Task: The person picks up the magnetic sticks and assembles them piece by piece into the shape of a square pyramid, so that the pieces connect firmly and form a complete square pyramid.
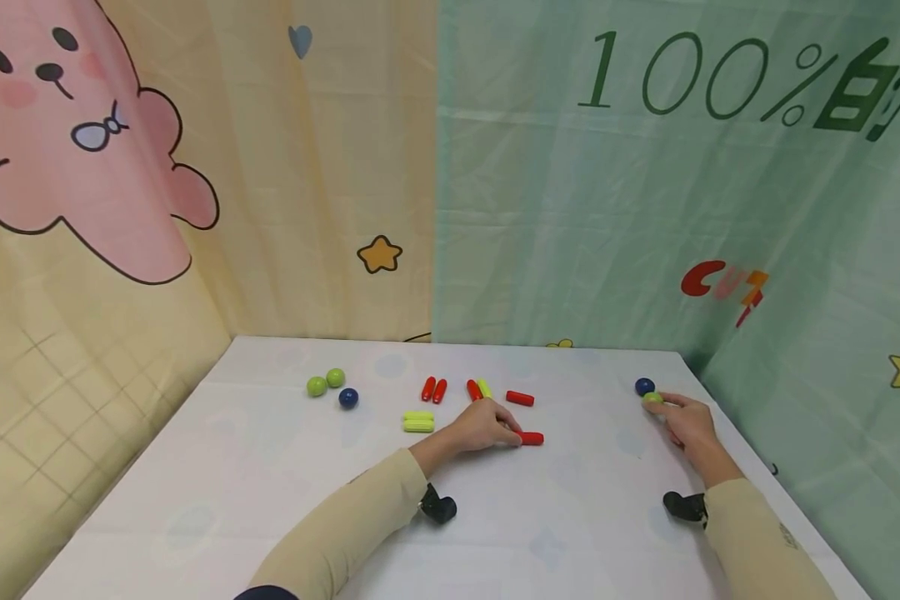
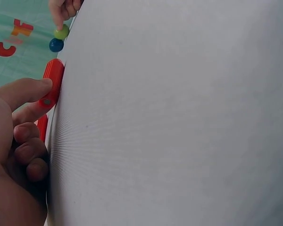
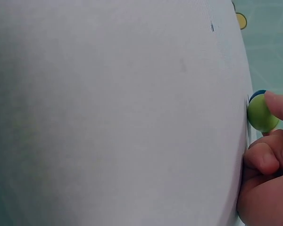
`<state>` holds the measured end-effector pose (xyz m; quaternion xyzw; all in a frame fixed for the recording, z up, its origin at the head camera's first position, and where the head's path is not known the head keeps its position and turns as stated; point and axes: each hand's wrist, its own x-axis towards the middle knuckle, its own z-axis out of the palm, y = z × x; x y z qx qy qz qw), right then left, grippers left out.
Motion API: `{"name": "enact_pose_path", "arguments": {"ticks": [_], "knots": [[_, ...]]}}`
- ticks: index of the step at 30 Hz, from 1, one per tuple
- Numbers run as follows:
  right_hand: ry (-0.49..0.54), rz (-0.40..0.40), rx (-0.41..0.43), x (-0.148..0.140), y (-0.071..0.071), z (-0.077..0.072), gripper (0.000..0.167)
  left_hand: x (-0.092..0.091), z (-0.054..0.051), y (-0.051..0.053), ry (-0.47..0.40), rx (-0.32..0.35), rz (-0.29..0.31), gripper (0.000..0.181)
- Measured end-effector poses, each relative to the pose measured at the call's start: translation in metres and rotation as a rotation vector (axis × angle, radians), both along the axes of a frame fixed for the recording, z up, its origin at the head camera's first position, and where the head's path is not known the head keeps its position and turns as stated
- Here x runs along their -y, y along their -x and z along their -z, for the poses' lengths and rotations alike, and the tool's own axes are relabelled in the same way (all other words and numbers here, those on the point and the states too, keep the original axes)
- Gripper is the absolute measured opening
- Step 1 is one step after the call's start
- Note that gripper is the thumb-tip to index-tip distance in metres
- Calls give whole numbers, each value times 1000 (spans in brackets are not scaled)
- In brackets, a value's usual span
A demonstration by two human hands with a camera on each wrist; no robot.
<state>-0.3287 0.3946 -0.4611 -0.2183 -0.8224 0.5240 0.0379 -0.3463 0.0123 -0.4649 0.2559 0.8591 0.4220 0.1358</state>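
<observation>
My left hand (image 1: 483,427) pinches one end of a red stick (image 1: 532,438) low over the middle of the table; in the left wrist view thumb and forefinger hold that red stick (image 2: 52,83), its other fingers curled. Toward the table's right edge, my right hand (image 1: 692,427) has a green ball (image 1: 652,398) between thumb and forefinger, just in front of a dark blue ball (image 1: 644,386). The right wrist view shows the green ball (image 3: 262,113) covering most of the blue one (image 3: 258,94). Whether the two balls touch, I cannot tell.
Beyond my left hand lie a red stick (image 1: 520,398), a red and a yellow-green stick (image 1: 484,388) side by side, two red sticks (image 1: 433,390) and two yellow-green sticks (image 1: 418,422). Farther left are two green balls (image 1: 326,382) and a blue ball (image 1: 348,398). Curtains hang behind the table.
</observation>
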Motion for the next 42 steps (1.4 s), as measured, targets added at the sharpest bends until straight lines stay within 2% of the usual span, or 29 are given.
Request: {"name": "enact_pose_path", "arguments": {"ticks": [15, 27, 37, 42], "knots": [[-93, -24, 15, -1, -10, 3, 69, -4, 2, -4, -9, 9, 5, 9], [-125, -169, 11, 18, -19, -2, 66, -1, 0, -3, 7, -3, 9, 13], [-179, -304, 2, 49, -22, -7, 63, 1, -2, -3, 26, -8, -11, 14], [-182, -335, 1, 63, -25, -7, 61, 0, -3, -3, 32, -8, -9, 14]]}}
